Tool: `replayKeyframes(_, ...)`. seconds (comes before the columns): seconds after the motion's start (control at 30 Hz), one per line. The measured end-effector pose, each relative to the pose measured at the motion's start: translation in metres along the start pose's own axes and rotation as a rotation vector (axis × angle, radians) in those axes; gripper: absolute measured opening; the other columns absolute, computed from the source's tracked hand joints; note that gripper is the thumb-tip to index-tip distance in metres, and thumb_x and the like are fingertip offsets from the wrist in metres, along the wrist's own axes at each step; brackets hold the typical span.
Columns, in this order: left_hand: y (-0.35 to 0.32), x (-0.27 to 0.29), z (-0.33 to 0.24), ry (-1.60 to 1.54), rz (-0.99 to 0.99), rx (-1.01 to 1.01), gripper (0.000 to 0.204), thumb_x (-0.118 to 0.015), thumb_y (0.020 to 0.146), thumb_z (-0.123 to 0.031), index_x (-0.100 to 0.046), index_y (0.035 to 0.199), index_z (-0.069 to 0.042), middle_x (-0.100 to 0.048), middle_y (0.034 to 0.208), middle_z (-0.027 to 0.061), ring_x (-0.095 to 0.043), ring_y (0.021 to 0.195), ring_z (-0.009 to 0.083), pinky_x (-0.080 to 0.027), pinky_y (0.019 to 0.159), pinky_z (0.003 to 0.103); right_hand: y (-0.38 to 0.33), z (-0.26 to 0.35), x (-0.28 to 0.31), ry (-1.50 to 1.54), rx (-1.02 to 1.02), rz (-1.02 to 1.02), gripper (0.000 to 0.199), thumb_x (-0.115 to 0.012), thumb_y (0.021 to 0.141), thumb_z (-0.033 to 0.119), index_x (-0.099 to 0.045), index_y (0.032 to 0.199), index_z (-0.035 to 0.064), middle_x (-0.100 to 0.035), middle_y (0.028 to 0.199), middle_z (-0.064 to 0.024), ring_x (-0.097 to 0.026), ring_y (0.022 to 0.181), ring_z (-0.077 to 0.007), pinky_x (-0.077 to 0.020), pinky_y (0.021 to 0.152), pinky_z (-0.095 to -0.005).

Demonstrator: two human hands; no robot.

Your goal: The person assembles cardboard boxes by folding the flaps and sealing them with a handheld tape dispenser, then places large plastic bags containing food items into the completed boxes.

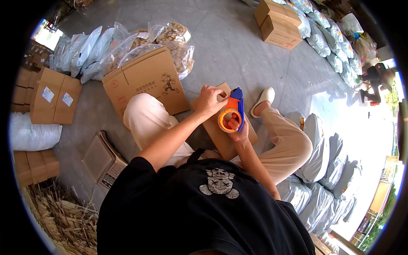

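While your right hand (240, 133) gripped the blue-and-orange tape dispenser (241, 106) over the brown carton (224, 142) at mid-frame, your left hand (208, 102) was just left of it, fingers bent; whether they pinched anything, I couldn't tell! Upper left, flattened cartons (136, 72) stood beside clear bags (176, 35).

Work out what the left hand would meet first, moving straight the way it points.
The left hand would probably meet the blue-and-orange tape dispenser held in the right hand, though depth is unclear here.
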State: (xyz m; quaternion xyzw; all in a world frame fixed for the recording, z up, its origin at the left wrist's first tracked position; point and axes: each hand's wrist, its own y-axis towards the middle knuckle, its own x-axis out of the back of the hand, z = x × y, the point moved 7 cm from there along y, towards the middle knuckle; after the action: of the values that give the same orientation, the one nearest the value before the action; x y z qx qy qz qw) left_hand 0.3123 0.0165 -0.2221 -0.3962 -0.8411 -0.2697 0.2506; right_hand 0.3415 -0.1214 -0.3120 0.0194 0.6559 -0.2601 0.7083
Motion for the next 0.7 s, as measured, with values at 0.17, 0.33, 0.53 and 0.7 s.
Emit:
replayKeyframes(0.17, 0.002, 0.001, -0.004, -0.018, 0.017, -0.011, 0.018, -0.068, 0.068, -0.024, -0.065, 0.075, -0.008, -0.061, 0.077, 0.0079, -0.054, 0.087, 0.0242, -0.029, 0.094, 0.043, 0.001, 0.000, 0.001, 0.009, -0.024, 0.023, 0.034, -0.034, 0.092, 0.030, -0.051, 0.082, 0.0020, -0.032, 0.044, -0.0021, -0.028, 0.033, -0.0130, -0.0473, 0.076, -0.0357)
replayKeyframes(0.33, 0.003, -0.001, -0.014, 0.089, -0.050, -0.066, 0.014, -0.068, 0.067, -0.020, -0.065, 0.075, -0.008, -0.061, 0.076, 0.0057, -0.055, 0.084, 0.0232, -0.030, 0.095, 0.043, 0.001, -0.001, -0.001, 0.041, -0.043, 0.045, 0.033, -0.033, 0.092, 0.028, -0.050, 0.082, 0.0007, -0.030, 0.043, -0.0016, -0.028, 0.033, -0.0128, -0.0468, 0.078, -0.0365)
replayKeyframes(0.53, 0.001, -0.001, -0.015, 0.108, -0.043, -0.094, 0.011, -0.065, 0.070, -0.016, -0.064, 0.076, -0.007, -0.062, 0.076, 0.0054, -0.056, 0.083, 0.0228, -0.031, 0.094, 0.045, 0.001, -0.002, -0.004, 0.051, -0.059, 0.066, 0.034, -0.033, 0.092, 0.027, -0.051, 0.082, 0.0003, -0.030, 0.043, -0.0013, -0.028, 0.033, -0.0126, -0.0469, 0.079, -0.0364)
replayKeyframes(0.7, 0.002, 0.005, -0.020, 0.116, -0.035, -0.109, 0.010, -0.063, 0.071, -0.014, -0.063, 0.078, -0.006, -0.061, 0.077, 0.0070, -0.055, 0.083, 0.0227, -0.030, 0.095, 0.044, 0.001, -0.001, -0.002, 0.035, -0.051, 0.043, 0.034, -0.033, 0.092, 0.028, -0.051, 0.081, 0.0008, -0.030, 0.043, -0.0014, -0.028, 0.032, -0.0127, -0.0481, 0.075, -0.0356)
